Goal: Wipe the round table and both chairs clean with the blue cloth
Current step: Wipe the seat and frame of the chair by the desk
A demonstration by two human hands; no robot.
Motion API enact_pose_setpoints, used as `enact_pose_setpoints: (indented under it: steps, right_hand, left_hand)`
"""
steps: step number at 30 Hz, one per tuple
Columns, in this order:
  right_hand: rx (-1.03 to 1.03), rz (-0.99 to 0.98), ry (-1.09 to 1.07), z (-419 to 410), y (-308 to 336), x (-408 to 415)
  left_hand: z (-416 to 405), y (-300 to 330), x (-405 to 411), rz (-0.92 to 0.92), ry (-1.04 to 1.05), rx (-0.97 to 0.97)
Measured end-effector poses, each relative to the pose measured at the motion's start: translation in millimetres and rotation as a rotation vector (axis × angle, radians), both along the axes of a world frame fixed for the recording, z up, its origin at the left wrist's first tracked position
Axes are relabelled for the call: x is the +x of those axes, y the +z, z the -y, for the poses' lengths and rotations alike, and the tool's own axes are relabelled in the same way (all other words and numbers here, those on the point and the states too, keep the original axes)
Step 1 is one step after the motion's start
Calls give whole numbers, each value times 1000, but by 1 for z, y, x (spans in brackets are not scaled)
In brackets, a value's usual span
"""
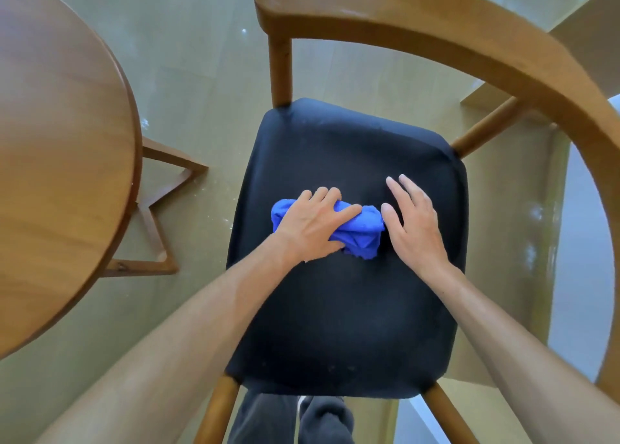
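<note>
Bunched cloth lies lengthwise left-right on the seat; left hand presses it flat-fingered; right hand spread beside; desk left; glossy floor.

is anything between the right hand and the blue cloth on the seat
Nothing visible. The cloth lies bunched on the black seat, the left hand pressing on it. The right hand rests open right beside it, thumb at the cloth's edge.
</note>
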State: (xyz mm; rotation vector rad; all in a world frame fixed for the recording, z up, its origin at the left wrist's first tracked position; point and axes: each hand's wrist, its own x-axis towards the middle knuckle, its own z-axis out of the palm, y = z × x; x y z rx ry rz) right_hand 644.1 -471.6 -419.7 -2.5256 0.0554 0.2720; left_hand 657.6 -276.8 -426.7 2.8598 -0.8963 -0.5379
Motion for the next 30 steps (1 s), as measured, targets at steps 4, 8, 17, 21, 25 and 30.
enact_pose_setpoints:
  steps: [4, 8, 17, 21, 25, 30]
  right_hand:
    - [37, 198, 273, -34, 13, 5]
    - [-259, 76, 700, -72, 4, 2]
    - [-297, 189, 608, -97, -11, -85]
    - [-244, 139, 1098, -57, -5, -164]
    - [-268, 91, 1253, -12, -1, -167]
    - [-160, 98, 1016, -101, -11, -163]
  left_hand:
    - [-53, 9, -23, 47, 398, -470]
    - [-101, -8, -56, -267, 966, -444]
    - [-107, -29, -73, -403, 891, -394]
    - [-100, -24, -74, -336, 849, -239]
    - [-106, -22, -72, -125, 531, -67]
    - [-102, -21, -68, -200, 561, -143]
